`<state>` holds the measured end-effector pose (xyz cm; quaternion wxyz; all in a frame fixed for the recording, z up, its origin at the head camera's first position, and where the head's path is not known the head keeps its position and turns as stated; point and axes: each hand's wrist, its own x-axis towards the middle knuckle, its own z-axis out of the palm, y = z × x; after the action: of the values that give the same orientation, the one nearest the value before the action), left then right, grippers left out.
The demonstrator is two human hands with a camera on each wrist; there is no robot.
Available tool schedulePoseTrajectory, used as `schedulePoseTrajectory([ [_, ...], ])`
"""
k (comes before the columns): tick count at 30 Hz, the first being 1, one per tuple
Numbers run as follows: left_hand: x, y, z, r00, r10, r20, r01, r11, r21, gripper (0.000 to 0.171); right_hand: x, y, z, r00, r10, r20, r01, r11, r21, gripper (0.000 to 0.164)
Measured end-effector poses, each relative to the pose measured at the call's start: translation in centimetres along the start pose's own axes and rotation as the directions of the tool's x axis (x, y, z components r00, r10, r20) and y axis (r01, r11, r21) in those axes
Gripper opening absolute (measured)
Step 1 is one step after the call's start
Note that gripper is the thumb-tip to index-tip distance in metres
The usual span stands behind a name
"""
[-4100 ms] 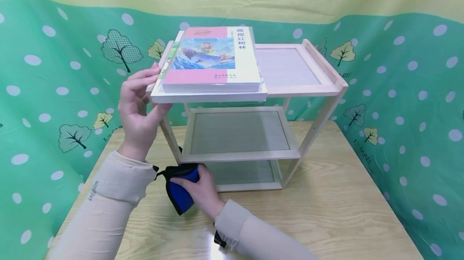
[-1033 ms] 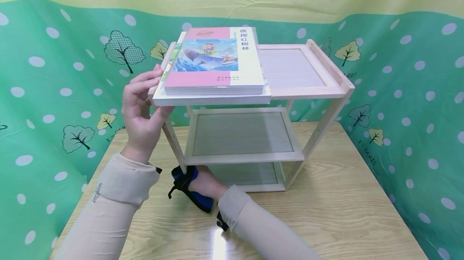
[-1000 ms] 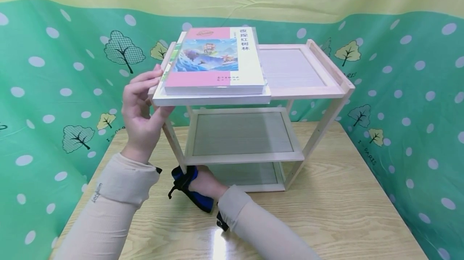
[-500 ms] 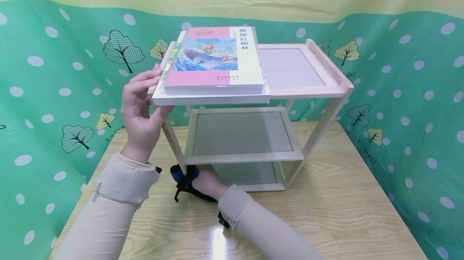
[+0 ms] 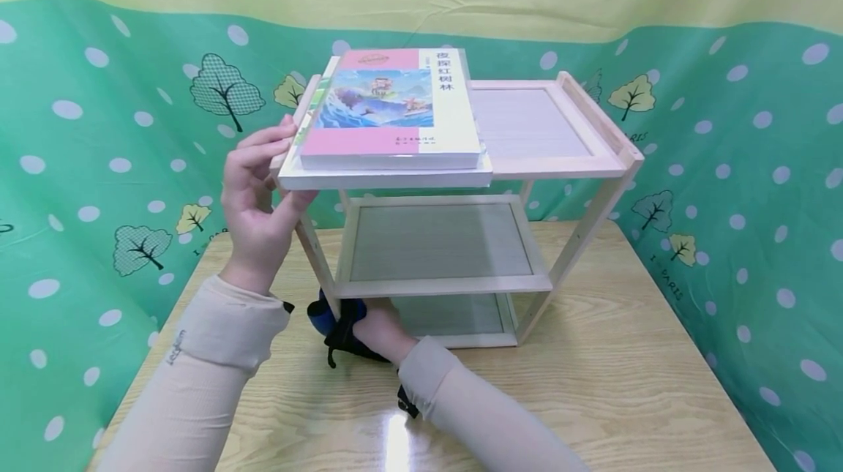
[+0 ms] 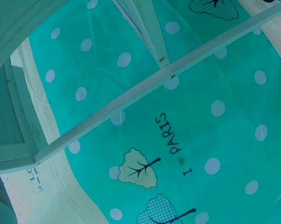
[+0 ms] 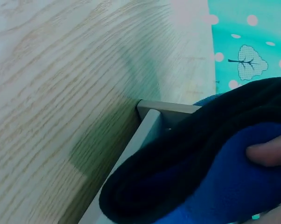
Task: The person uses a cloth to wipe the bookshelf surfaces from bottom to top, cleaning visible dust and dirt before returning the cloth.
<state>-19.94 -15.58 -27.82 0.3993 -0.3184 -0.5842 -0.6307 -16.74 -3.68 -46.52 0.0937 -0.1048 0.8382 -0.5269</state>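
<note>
My left hand grips the upper left edge of a small three-tier wooden shelf, fingers over the side and thumb underneath. Low at the front left leg, my right hand holds a blue cloth piece with black trim and a dangling black cord. The cloth shows on both sides of that leg, and its black part crosses in front. Close up in the right wrist view, a thumb presses on the folded blue cloth; the other fingers are mostly hidden. The left wrist view shows the shelf's side bars.
Two stacked books, the upper one pink and white, lie on the left half of the shelf top and overhang its front edge. The shelf stands on a wood-grain table. A green dotted curtain surrounds it.
My right hand has carried the blue cloth from in front of the shelf inward to the front left leg, where it now lies about the leg. The left hand keeps its place.
</note>
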Motion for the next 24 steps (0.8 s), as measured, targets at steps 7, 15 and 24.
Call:
schedulePoseTrajectory([
  [7, 0.02, 0.03, -0.14, 1.0, 0.0, -0.004, 0.0, 1.0, -0.009, 0.067, -0.28, 0.06, -0.11, 0.999, -0.041, 0.021, 0.04, 0.997, 0.071, 0.059],
  [15, 0.05, 0.11, -0.22, 1.0, -0.005, 0.004, 0.005, 1.0, -0.009, 0.066, -0.66, 0.08, -0.23, 1.0, -0.009, 0.006, 0.008, 0.991, 0.131, 0.068],
  [24, 0.08, 0.07, -0.12, 1.0, 0.001, 0.009, -0.001, 1.0, -0.013, 0.066, -1.04, 0.11, -0.04, 0.998, -0.003, -0.064, 0.02, 0.965, 0.261, 0.073],
])
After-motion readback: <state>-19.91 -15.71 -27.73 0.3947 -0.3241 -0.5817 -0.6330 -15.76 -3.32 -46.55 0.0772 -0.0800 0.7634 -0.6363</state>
